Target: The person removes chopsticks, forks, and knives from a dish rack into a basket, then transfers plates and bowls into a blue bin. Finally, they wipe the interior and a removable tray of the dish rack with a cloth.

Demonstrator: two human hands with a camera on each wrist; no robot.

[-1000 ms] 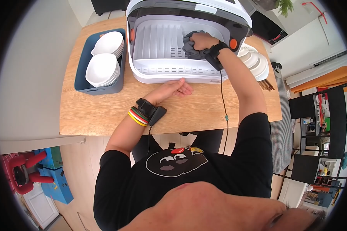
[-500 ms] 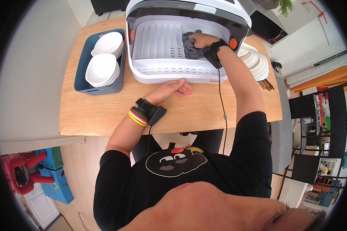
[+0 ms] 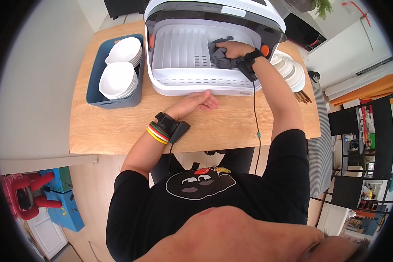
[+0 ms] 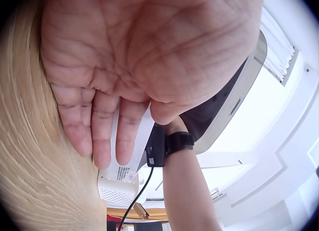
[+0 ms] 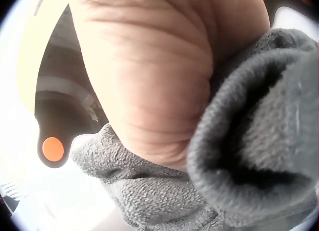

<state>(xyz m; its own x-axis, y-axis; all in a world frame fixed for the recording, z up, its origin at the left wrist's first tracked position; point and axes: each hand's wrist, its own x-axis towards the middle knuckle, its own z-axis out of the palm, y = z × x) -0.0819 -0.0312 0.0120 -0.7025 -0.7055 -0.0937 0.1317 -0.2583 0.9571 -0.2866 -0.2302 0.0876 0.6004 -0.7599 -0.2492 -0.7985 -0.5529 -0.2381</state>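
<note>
In the head view, a white dish-storage box [image 3: 205, 92] stands on the table with its dark see-through lid raised. My right hand [image 3: 235, 49] is inside its right half, gripping a bunched grey cloth [image 3: 222, 61] against the floor of the box. The right wrist view shows the cloth [image 5: 159, 201] as fuzzy terry, folded up around the hand [image 5: 149, 81]; the fingertips are hidden in it. My left hand [image 3: 198, 104] rests on the table at the box's front edge, palm turned up and sideways, fingers loosely extended, holding nothing.
Left of the box, a blue bin [image 3: 113, 104] holds stacked white bowls [image 3: 118, 81]. White dishes [image 3: 292, 76] and brown chopsticks [image 3: 303, 97] are at the right on the wooden table [image 3: 205, 131]. A black cable [image 3: 255, 109] hangs from the right wrist camera.
My right hand has shifted slightly within the right half of the box, and the cloth's folds have moved with it. The left hand stays in place; the head view has shifted a little.
</note>
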